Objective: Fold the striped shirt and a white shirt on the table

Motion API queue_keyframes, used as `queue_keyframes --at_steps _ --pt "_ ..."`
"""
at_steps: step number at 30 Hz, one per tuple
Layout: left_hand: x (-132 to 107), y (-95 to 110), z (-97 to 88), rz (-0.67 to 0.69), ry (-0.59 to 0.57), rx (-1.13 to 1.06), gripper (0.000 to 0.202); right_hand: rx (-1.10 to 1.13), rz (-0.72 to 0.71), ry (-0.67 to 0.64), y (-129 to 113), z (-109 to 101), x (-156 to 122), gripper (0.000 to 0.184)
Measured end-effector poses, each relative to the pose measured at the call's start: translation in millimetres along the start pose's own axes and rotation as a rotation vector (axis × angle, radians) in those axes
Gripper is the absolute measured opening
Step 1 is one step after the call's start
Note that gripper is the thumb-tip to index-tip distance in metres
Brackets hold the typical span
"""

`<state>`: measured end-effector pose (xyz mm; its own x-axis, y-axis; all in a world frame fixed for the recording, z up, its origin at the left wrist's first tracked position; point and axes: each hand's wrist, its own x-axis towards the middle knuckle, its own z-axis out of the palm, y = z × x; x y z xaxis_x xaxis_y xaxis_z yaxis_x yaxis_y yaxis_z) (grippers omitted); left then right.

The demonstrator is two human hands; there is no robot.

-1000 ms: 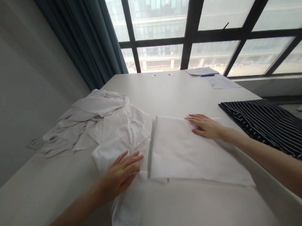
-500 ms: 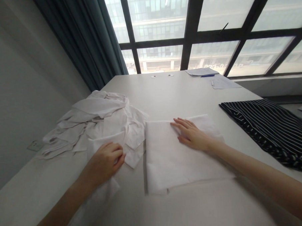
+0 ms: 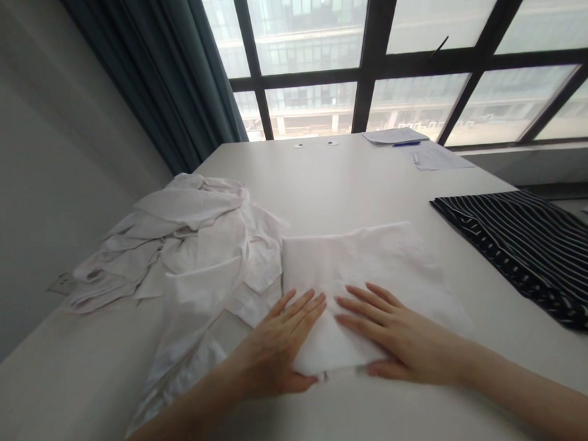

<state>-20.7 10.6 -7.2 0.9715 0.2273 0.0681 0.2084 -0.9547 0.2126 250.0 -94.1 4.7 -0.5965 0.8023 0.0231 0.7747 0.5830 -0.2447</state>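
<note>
A folded white cloth point(image 3: 374, 262) lies flat in front of me on the white table. My left hand point(image 3: 280, 344) rests on its left front part, fingers stretched out and thumb near the front edge. My right hand point(image 3: 396, 336) is spread flat on the same cloth, just right of the left hand, its thumb also by the front edge. Left of the folded cloth is a loose, crumpled heap of white cloth point(image 3: 196, 218), part of which trails toward me beside my left forearm.
A black cloth with white stripes point(image 3: 533, 249) lies at the table's right side. Papers point(image 3: 395, 136) and a blue pen point(image 3: 406, 143) are at the far right end of the white table point(image 3: 316, 180). A dark curtain point(image 3: 171, 76) hangs behind on the left, beside large windows.
My left hand has let go of the loose white cloth and moved right onto the folded one. My right hand has slid toward me over the folded cloth.
</note>
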Motion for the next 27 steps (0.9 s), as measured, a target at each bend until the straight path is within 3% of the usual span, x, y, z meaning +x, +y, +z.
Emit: queue_keyframes --at_steps 3,6,13,17,22,24,27 --pt "2 -9 -0.7 -0.013 0.020 0.005 0.086 -0.087 -0.042 0.031 4 6 -13 0.067" --pt "3 -19 -2.1 -0.025 0.082 0.019 0.068 -0.181 0.022 0.134 15 15 -17 0.060" --pt "-1 -22 -3.3 0.032 0.345 -0.047 0.036 -0.177 0.078 0.258 19 14 -18 0.046" --pt "-2 -17 -5.2 0.082 0.425 -0.069 0.041 -0.134 0.079 0.304 19 6 -22 0.036" --pt "-3 -15 -6.8 0.111 0.332 -0.140 0.061 -0.083 0.038 0.260 26 -2 -28 0.041" --pt "-4 -15 -6.4 0.109 0.337 -0.196 0.061 -0.029 0.049 0.253 30 -5 -30 0.040" --pt "-7 -17 -4.4 0.013 0.435 -0.304 0.048 0.091 0.087 0.222 35 -10 -34 0.036"
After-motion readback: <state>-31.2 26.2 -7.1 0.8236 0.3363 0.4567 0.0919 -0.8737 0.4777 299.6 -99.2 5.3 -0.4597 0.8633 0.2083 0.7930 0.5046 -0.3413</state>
